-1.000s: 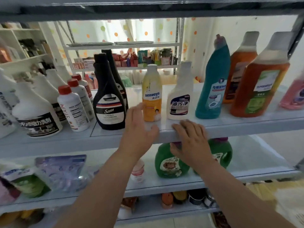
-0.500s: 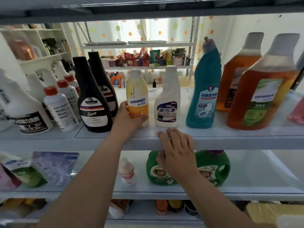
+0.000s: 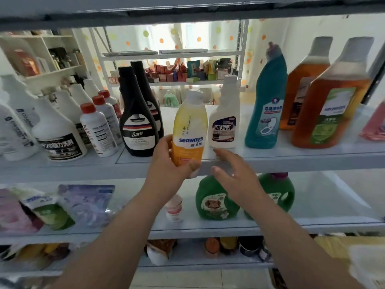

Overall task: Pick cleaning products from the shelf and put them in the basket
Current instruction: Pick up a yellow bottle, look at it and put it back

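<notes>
Head view is showing the left grip (image 3: 166, 161) wrapping round the lower, orange part of the yellow Seaways bottle (image 3: 190, 126). The thumb is lying across the front near the base and the fingers are curling round the left side and back. The bottle is standing almost upright in that grip, cap up and label facing out. Its base is hanging in front of the front edge of the shelf (image 3: 291, 161) rather than sitting on the board.

The right grip (image 3: 235, 174) is hovering just to the right of the bottle's base, fingers spread and relaxed, holding nothing. It is staying apart from the bottle, and I cannot tell whether its fingertips are brushing the shelf edge.

On the shelf, just left of the held bottle, a black Sam bottle (image 3: 137, 130) is standing with a second one close behind it. Just to the right a white bottle with a dark label (image 3: 225, 122) is standing, then a teal toilet-cleaner bottle (image 3: 264, 109), then two amber bottles (image 3: 333, 105). Further left, white bottles with red caps (image 3: 98, 130) are lining up beside larger white jugs (image 3: 56, 130).

One level down, two green jugs (image 3: 216, 199) are sitting behind the right wrist, and soft pouches (image 3: 85, 203) are lying at the left.
</notes>
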{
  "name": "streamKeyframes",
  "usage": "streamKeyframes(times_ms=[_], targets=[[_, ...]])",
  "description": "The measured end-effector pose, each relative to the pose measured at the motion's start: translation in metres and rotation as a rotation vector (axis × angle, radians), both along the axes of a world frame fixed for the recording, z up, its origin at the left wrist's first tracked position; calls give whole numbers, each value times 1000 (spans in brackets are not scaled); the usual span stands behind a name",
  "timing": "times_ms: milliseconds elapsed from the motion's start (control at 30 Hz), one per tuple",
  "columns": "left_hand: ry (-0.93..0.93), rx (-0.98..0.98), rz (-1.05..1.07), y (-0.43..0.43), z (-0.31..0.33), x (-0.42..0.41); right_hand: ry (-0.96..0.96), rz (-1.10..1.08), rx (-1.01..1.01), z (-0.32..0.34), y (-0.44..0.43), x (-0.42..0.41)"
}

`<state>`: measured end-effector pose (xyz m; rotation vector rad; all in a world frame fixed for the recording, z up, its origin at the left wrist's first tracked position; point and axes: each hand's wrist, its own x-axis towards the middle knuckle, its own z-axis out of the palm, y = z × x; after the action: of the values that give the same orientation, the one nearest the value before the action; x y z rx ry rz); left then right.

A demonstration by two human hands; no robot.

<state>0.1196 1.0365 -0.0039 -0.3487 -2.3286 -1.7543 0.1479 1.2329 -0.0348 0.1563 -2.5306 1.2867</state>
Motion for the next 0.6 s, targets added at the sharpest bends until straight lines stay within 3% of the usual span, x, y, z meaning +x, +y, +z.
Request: streamKeyframes(times_ms=[100, 167, 333, 500, 600], targets=[[-31, 46, -60, -19, -15, 45, -142, 192, -540, -1, -29, 27], [-88, 49, -81, -30, -27, 70, -191, 256, -719, -13, -52, 44], [-268, 145, -82, -64, -66, 111, -244, 161, -939, -46, -96, 87], [-874, 655, -414, -94, -100, 151, -482, 128, -1002, -68, -122, 108], [-967, 562, -500, -107, -118, 169, -577, 93, -1179, -76, -139, 120]])
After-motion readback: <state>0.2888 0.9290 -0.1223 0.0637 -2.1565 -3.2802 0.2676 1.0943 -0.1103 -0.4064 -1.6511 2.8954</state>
